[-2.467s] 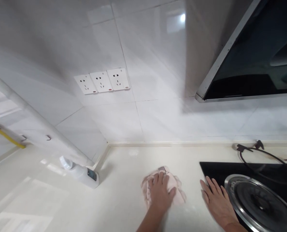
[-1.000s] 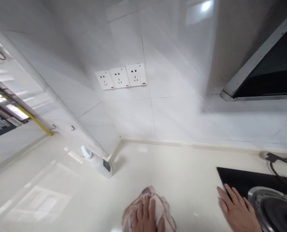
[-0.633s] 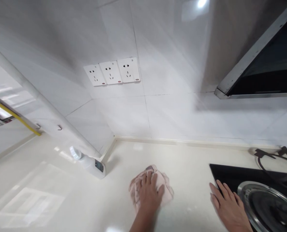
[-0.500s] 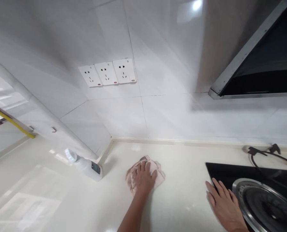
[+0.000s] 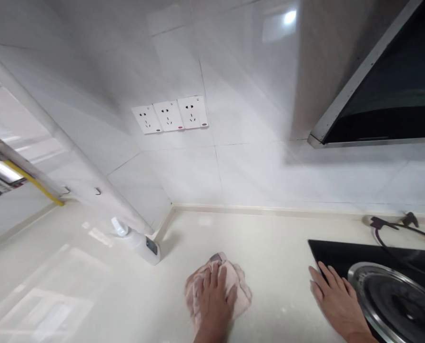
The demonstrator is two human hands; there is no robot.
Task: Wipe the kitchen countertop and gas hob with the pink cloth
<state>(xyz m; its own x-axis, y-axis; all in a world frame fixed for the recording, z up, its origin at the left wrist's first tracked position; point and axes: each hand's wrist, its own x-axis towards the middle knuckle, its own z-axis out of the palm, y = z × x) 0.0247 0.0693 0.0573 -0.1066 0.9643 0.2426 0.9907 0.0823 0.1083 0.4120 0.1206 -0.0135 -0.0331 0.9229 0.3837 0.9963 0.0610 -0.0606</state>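
Observation:
My left hand (image 5: 215,300) presses a crumpled pink cloth (image 5: 241,288) onto the cream countertop (image 5: 277,267), fingers curved over it and thumb to the right. Part of the cloth is hidden under the palm. On the right, my right hand (image 5: 336,297) rests with fingers spread at the left edge of a black cooktop (image 5: 328,250), holding nothing. Beside it lies a round, metal-rimmed dark disc, perhaps a lid (image 5: 394,295), cut off by the frame.
A white bottle (image 5: 139,244) stands by the wall corner at left. A dark cable (image 5: 387,223) lies behind the cooktop. Wall sockets (image 5: 169,116) are above the counter, and a dark glass panel with a metal frame (image 5: 316,138) juts out at upper right.
My left hand and the cloth have moved back toward me across the counter. My right hand stays by the cooktop edge. The view has shifted slightly left.

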